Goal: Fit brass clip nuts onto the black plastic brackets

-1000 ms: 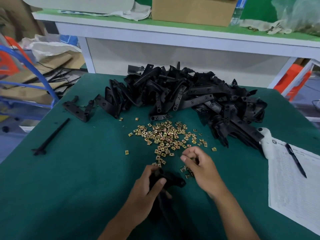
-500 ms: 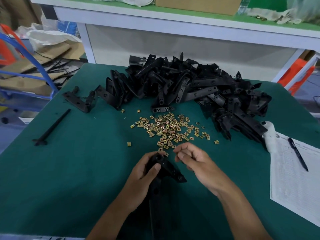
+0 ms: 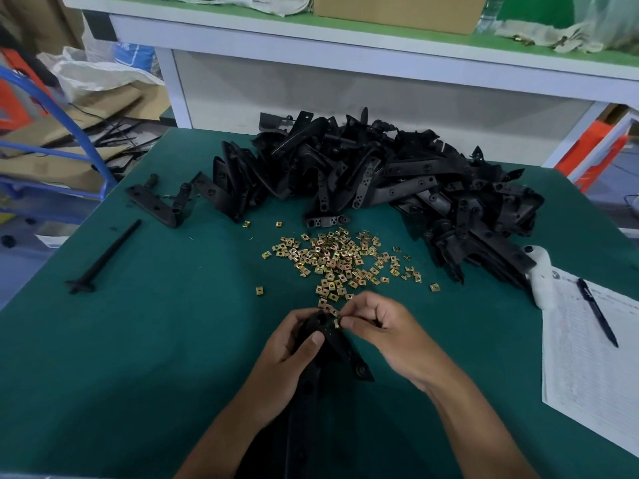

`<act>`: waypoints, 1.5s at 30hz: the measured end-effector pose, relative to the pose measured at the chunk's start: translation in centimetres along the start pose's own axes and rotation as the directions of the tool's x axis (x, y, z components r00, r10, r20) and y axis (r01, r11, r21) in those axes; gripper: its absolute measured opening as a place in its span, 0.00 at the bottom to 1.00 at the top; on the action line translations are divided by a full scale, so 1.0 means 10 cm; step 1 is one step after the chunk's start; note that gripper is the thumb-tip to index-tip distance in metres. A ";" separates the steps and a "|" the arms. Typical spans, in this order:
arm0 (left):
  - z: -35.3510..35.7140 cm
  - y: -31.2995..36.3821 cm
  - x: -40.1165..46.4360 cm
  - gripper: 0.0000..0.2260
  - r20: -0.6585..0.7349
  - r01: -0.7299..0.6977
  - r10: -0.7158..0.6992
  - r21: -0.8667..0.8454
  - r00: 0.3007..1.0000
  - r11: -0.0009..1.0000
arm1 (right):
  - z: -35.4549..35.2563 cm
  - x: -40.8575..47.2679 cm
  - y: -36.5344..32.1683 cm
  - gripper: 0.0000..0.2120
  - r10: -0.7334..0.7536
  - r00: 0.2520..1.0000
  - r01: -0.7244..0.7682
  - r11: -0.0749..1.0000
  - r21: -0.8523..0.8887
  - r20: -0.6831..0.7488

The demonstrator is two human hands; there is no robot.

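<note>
My left hand [image 3: 290, 354] grips a black plastic bracket [image 3: 340, 350] near the table's front, its long arm running down toward me. My right hand [image 3: 380, 326] pinches a brass clip nut [image 3: 336, 322] against the bracket's upper end. Several loose brass clip nuts [image 3: 335, 261] lie scattered on the green table [image 3: 155, 340] just beyond my hands. A large heap of black brackets [image 3: 380, 178] fills the far middle and right of the table.
A lone bracket [image 3: 155, 205] and a thin black rod [image 3: 103, 257] lie at the left. A paper sheet [image 3: 587, 357] with a pen [image 3: 596, 311] and a white device [image 3: 539, 274] sit at the right edge. A white shelf [image 3: 345, 46] stands behind the table.
My right hand picked a nut from the table and brought it left to the bracket's top end. My left hand raised the bracket slightly toward the nut pile.
</note>
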State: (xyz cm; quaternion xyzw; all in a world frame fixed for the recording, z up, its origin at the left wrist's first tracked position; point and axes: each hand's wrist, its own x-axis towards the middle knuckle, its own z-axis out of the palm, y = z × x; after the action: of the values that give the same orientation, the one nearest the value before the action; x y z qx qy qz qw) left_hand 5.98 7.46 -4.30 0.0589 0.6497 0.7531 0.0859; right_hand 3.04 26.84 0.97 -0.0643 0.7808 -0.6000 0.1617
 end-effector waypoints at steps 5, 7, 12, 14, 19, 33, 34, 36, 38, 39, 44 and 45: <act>-0.02 -0.03 0.01 0.14 0.025 0.002 -0.003 0.018 1.000 1.000 | -0.05 -0.02 -0.02 0.01 -0.039 0.999 0.041 0.997 -0.065 0.028; -0.03 -0.03 0.01 0.15 0.050 0.012 -0.013 0.021 0.999 1.000 | -0.09 -0.02 -0.06 0.01 -0.078 0.995 0.087 0.984 -0.153 0.060; -0.06 -0.01 0.00 0.13 0.105 0.028 -0.032 0.041 0.994 0.999 | -0.17 -0.01 -0.18 0.03 -0.105 0.984 0.144 0.943 -0.300 0.143; -0.07 0.00 0.01 0.12 0.118 0.022 -0.028 0.055 0.993 0.998 | -0.18 0.01 -0.19 0.03 -0.103 0.981 0.148 0.946 -0.289 0.165; -0.06 -0.01 0.01 0.12 0.102 0.000 -0.008 0.084 0.995 0.996 | -0.16 0.03 -0.20 0.03 -0.070 0.979 0.111 0.971 -0.211 0.193; 0.00 -0.03 0.02 0.13 -0.203 -0.044 0.032 -0.054 0.979 0.998 | 0.18 -0.06 -0.02 0.13 -0.235 0.968 0.185 0.907 -0.379 -0.090; 0.01 -0.03 0.03 0.12 -0.203 -0.050 0.039 -0.046 0.978 0.998 | 0.19 -0.06 0.00 0.15 -0.242 0.967 0.186 0.892 -0.412 -0.086; 0.02 0.00 0.03 0.13 -0.170 -0.071 0.064 -0.034 0.983 0.997 | 0.20 -0.07 0.03 0.17 -0.255 0.962 0.181 0.865 -0.468 -0.101; 0.03 0.04 0.03 0.15 -0.123 -0.089 0.088 -0.008 0.989 0.996 | 0.20 -0.07 0.03 0.18 -0.281 0.953 0.182 0.833 -0.522 -0.117; 0.03 0.05 0.03 0.15 -0.107 -0.092 0.092 0.000 0.990 0.996 | 0.20 -0.07 0.02 0.18 -0.295 0.949 0.189 0.817 -0.545 -0.113; -0.01 0.01 0.02 0.13 -0.099 -0.053 0.053 -0.001 0.994 0.999 | 0.05 -0.09 0.02 0.25 -0.195 0.968 0.127 0.924 -0.359 -0.159; -0.01 0.00 0.02 0.13 -0.104 -0.044 0.042 -0.018 0.994 0.999 | -0.02 -0.11 0.03 0.26 -0.141 0.981 0.096 0.950 -0.297 -0.134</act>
State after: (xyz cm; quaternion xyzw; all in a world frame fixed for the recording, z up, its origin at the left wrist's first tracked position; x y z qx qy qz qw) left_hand 5.74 7.42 -4.29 0.0328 0.6443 0.7632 0.0365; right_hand 4.07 27.38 0.95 -0.0877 0.8650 -0.4911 0.0534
